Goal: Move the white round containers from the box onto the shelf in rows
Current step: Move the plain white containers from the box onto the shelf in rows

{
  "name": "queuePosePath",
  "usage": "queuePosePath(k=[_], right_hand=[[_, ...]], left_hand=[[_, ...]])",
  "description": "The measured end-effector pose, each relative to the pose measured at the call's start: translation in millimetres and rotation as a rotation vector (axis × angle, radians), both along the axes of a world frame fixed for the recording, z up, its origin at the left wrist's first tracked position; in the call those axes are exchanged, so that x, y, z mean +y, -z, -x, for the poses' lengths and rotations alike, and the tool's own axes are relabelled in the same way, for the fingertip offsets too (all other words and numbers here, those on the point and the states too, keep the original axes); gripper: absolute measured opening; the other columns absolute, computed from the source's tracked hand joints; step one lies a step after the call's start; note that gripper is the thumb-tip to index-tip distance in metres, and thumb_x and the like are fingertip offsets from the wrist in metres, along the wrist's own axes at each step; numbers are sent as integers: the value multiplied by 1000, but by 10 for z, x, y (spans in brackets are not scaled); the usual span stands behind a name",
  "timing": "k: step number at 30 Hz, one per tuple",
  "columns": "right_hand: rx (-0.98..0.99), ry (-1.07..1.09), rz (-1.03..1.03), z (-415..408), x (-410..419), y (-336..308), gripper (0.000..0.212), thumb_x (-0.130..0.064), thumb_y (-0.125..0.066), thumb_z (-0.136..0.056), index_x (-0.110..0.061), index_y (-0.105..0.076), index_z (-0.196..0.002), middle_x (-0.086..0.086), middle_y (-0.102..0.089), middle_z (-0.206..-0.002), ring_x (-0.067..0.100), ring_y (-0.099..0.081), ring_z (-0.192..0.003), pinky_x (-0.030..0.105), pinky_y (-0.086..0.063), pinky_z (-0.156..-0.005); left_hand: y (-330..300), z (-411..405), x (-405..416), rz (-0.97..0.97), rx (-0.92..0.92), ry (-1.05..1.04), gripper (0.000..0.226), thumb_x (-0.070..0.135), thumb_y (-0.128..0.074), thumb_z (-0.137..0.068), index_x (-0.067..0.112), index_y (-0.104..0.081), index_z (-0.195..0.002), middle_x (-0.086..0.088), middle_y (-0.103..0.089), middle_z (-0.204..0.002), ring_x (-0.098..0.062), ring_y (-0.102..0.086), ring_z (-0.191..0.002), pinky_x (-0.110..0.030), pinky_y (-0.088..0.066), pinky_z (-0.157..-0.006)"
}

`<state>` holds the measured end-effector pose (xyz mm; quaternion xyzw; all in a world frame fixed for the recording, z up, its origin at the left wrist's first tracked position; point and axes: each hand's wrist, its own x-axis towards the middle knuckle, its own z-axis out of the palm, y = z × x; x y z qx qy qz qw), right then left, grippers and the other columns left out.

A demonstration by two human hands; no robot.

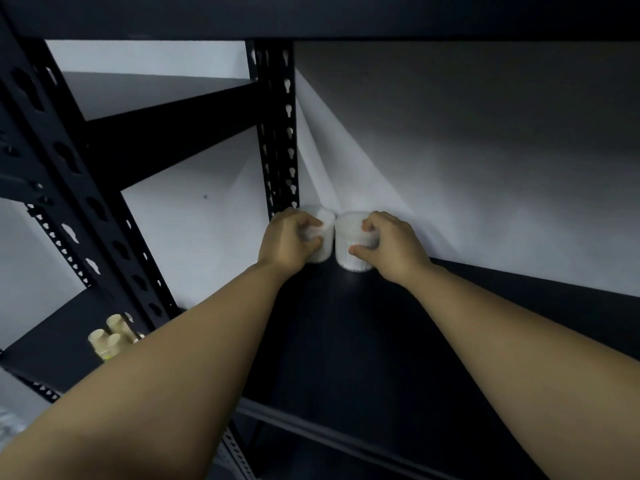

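In the head view, we are reaching both arms deep into the dark shelf [398, 341], toward its back left corner by the upright post [278, 133]. Our left hand [289, 242] is wrapping its fingers and thumb round the left container [323, 233], and our right hand [388, 245] is pinching the right container [349, 237] between thumb and curled fingers. The two white tubs are sitting side by side, just about touching, close against the white wall [450, 150]; whether both are resting fully on the shelf we cannot tell. We are judging this as the very start of the first row: no other white containers are showing on this shelf, and the rest of its surface is waiting to be filled. The box is out of view, so we cannot say how many remain. On a lower shelf to the left, some pale cups [110, 336] are standing.
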<state>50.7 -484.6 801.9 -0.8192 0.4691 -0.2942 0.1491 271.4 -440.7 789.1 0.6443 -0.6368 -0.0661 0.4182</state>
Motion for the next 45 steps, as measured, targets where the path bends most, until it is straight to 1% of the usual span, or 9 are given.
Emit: queuePosePath(k=[8, 12, 17, 19, 22, 27, 35, 40, 45], right_hand=[[33, 35, -17, -5, 0, -1, 46, -40, -79, -83, -22, -58, -119, -3, -59, -124, 19, -56, -111, 36, -51, -93], [31, 39, -101, 58, 84, -67, 59, -33, -80, -82, -24, -55, -135, -5, -51, -142, 17, -50, -127, 29, -44, -102], [-48, 56, -104, 297, 457, -68, 67, -29, -78, -85, -26, -50, -146, -13, -42, -152, 7, -41, -139, 19, -29, -109], [-36, 71, -104, 410, 668, -71, 59, -31, -75, -88, -26, -53, -143, -16, -45, -145, 3, -41, -134, 17, -27, -105], [24, 131, -130, 596, 979, -34, 58, -41, -71, -90, -27, -53, -144, -11, -40, -156, 10, -36, -142, 22, -24, -113], [90, 132, -161, 857, 1595, 22, 59, -47, -68, -90, -31, -52, -145, -11, -42, -155, 12, -36, -143, 34, -29, -119], [83, 132, -130, 1331, 2729, 194, 56, -52, -63, -90, -38, -51, -143, -20, -43, -152, 4, -31, -145, 29, -28, -117], [-2, 92, -143, 1713, 3418, 341, 52, -54, -62, -89, -43, -53, -139, -26, -44, -149, 2, -36, -142, 41, -40, -114], [-44, 101, -146, 2128, 4064, 728, 41, -44, -65, -92, -36, -60, -133, -26, -51, -140, -3, -43, -133, 27, -44, -106]], left_hand=[[10, 26, -66, -18, -23, -5, 35, 14, -73, -85, 19, -70, -119, 1, -60, -124, -18, -53, -115, -27, -44, -97], [11, 98, 75, 2, -31, -27, 52, 12, -72, -83, 19, -61, -133, -1, -56, -139, -20, -46, -132, -27, -38, -110], [53, 230, 464, 67, 40, -57, 56, 26, -73, -82, 19, -56, -135, -2, -53, -136, -17, -39, -131, -23, -34, -104], [84, 296, 648, 6, 32, -42, 61, 34, -73, -81, 21, -54, -137, -1, -52, -132, -18, -43, -127, -30, -41, -103], [201, 391, 973, -115, -2, 74, 65, 42, -72, -81, 24, -50, -139, 1, -49, -132, -18, -47, -125, -37, -45, -104], [292, 568, 1526, -157, -72, 193, 57, 47, -70, -84, 30, -55, -136, 8, -50, -131, -14, -46, -125, -37, -45, -105], [136, 1017, 2475, -112, -177, 291, 53, 50, -66, -87, 34, -54, -135, 17, -50, -127, -7, -44, -124, -36, -45, -105], [226, 1370, 3079, -110, -201, 286, 53, 47, -68, -87, 32, -53, -136, 17, -49, -124, -7, -44, -123, -31, -45, -101], [600, 1721, 3662, -152, -242, 318, 50, 46, -66, -90, 30, -53, -136, 18, -47, -120, -7, -42, -120, -28, -45, -95]])
